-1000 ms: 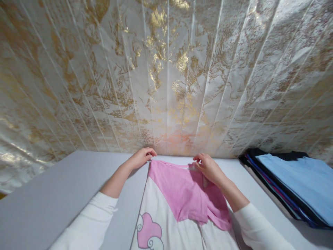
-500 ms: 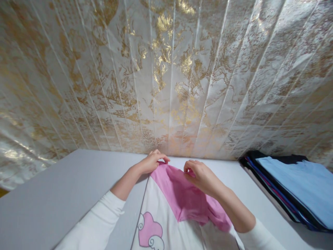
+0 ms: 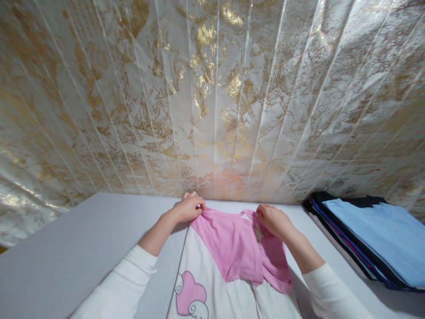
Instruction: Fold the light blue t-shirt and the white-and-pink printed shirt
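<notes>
Pink and white clothing (image 3: 232,248) is laid on the pale table (image 3: 83,248). Its pink top edge (image 3: 226,215) is pinched tight by the left hand (image 3: 189,208) and, further along, by the right hand (image 3: 274,219).

1. One view, from a camera worn on the head; it faces forward and down, along the white sleeves (image 3: 116,283) to the left hand (image 3: 188,208) and right hand (image 3: 275,220);
2. it looks from close in, the pink-and-white garment (image 3: 229,248) running past the bottom edge;
3. the worktop (image 3: 76,248) spans the lower part, the gold-patterned backdrop (image 3: 212,97) the larger upper part; the right edge cuts the clothes stack (image 3: 375,241).
</notes>
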Demonstrator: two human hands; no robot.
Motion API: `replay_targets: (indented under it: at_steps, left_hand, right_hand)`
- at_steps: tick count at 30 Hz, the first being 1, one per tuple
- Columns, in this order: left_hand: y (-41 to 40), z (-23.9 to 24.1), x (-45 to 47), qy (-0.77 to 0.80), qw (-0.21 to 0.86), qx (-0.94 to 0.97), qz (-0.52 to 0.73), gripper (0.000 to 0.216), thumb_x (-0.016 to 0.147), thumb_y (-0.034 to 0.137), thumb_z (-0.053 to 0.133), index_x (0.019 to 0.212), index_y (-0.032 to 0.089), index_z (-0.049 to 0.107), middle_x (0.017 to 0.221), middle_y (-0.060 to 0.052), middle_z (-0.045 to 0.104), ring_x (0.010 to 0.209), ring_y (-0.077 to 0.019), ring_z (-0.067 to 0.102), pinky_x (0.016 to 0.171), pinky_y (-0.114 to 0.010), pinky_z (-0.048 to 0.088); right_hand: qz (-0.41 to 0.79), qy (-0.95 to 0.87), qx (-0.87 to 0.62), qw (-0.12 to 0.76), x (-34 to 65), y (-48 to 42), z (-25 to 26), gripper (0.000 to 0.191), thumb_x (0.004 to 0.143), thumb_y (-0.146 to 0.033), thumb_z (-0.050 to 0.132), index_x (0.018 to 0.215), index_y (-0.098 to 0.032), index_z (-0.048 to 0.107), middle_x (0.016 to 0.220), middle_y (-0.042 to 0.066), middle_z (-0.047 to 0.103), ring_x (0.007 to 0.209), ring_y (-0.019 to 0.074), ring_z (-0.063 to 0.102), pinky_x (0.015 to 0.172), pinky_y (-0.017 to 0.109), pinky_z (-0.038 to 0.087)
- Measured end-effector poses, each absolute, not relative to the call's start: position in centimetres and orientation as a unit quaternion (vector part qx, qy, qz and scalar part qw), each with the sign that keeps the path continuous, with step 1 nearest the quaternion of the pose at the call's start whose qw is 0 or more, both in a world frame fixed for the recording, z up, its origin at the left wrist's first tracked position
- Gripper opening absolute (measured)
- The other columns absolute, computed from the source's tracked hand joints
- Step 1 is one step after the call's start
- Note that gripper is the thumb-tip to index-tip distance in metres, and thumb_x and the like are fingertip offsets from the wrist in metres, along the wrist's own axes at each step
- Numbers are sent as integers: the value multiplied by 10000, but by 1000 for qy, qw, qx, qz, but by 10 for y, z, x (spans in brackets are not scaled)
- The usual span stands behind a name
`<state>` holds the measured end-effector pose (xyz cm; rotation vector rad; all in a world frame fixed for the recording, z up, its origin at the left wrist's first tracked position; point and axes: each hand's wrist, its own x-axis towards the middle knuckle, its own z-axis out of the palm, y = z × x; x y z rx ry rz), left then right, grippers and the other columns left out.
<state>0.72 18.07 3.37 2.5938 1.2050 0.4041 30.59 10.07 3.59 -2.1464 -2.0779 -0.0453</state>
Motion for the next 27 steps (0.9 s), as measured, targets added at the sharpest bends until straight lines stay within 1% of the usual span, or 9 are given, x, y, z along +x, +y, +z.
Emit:
replay_targets:
  at_steps: [6, 8, 11, 13, 16, 19, 22, 25, 27]
  left_hand:
    - [180, 33, 10, 427, 121, 886, 138, 271, 779, 120, 492, 855, 238, 724, 868, -30, 654, 950, -213, 522, 931, -366, 293]
    - [180, 33, 9, 430, 114, 885, 135, 251, 770, 124, 499, 822, 238, 716, 829, -29, 661, 947, -224, 516, 933, -381, 289]
    - [181, 34, 7, 436, 106, 884, 128, 188, 738, 134, 525, 715, 234, 683, 749, -20, 659, 932, -237, 504, 939, -397, 286]
    - [181, 35, 6, 441, 105, 882, 128, 162, 746, 158, 534, 716, 231, 675, 740, -19, 654, 930, -237, 507, 941, -397, 290]
    - [180, 41, 5, 442, 113, 880, 133, 154, 797, 216, 530, 785, 225, 684, 792, -24, 657, 928, -224, 528, 936, -380, 300]
    - [178, 47, 6, 438, 123, 880, 138, 167, 830, 251, 522, 826, 223, 686, 832, -25, 661, 910, -212, 546, 940, -368, 304]
    - [176, 50, 6, 435, 129, 879, 143, 179, 840, 261, 512, 845, 226, 688, 833, -22, 659, 913, -212, 544, 956, -369, 300]
    - [177, 48, 4, 430, 136, 882, 139, 183, 833, 277, 519, 837, 231, 696, 811, -17, 659, 925, -216, 535, 967, -369, 295]
    - [179, 45, 1, 428, 139, 883, 131, 173, 815, 282, 538, 795, 233, 702, 762, -11, 655, 924, -221, 527, 966, -366, 292]
  right_hand:
    - [11, -705, -695, 138, 313, 109, 18, 103, 868, -245, 566, 859, -188, 651, 928, 71, 703, 851, 183, 634, 677, 235, 387]
    - [11, -707, -688, 160, 308, 111, 15, 92, 869, -258, 563, 861, -199, 634, 887, 49, 702, 809, 175, 628, 646, 229, 379]
    - [3, -696, -692, 192, 306, 114, 14, 142, 920, -271, 473, 933, -218, 605, 854, 27, 696, 716, 165, 612, 589, 234, 362]
    - [-9, -694, -692, 200, 307, 115, 15, 137, 916, -255, 474, 934, -210, 603, 865, 41, 685, 745, 181, 607, 616, 248, 375]
    - [-31, -705, -680, 198, 305, 114, 20, 107, 871, -196, 530, 927, -185, 621, 951, 88, 658, 895, 225, 578, 759, 292, 396]
    - [-36, -731, -657, 181, 293, 109, 28, 151, 899, -239, 523, 967, -173, 640, 1023, 110, 637, 968, 244, 532, 853, 323, 373]
    - [-12, -760, -635, 139, 277, 103, 33, 153, 865, -305, 595, 869, -179, 682, 953, 108, 654, 938, 257, 528, 825, 331, 374]
    - [11, -771, -627, 110, 268, 98, 35, 49, 787, -211, 658, 755, -187, 686, 899, 93, 667, 917, 249, 542, 786, 312, 371]
    - [24, -774, -624, 105, 267, 97, 36, 77, 798, -154, 616, 765, -189, 676, 889, 72, 678, 893, 219, 563, 765, 284, 369]
